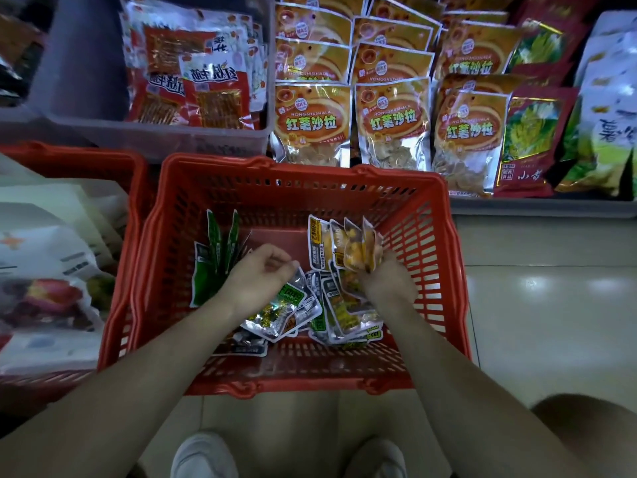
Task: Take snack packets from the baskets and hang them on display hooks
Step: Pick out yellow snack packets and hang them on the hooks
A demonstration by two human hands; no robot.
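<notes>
Centre of frame, a red basket [431,243] of snack packets: right hand [386,288] pinches a fan of yellow packets [355,248], left hand [258,274] fingers curled loosely over silver packets [293,305]; the crowded fan may slip loose

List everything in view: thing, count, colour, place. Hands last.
Basket: one, red, centre, on the floor.
Yellow packets: a fanned bunch, count unclear, in the right hand.
Green packets: several, upright at the basket's left side.
Loose packets: a pile, silver, green and yellow, on the basket floor.
Second basket: one, red, left, holding white bags.
Bin: one, clear, top left, holding red-and-white packets.
Orange packets: three rows, top centre, overlapping.
Red-and-green bags: a few, top right.
White-and-green bags: a few, far right.
Shoes: two, white, bottom.
Left hand: above the loose packets, grip unclear.
Right hand: closed on the yellow packets.
</notes>
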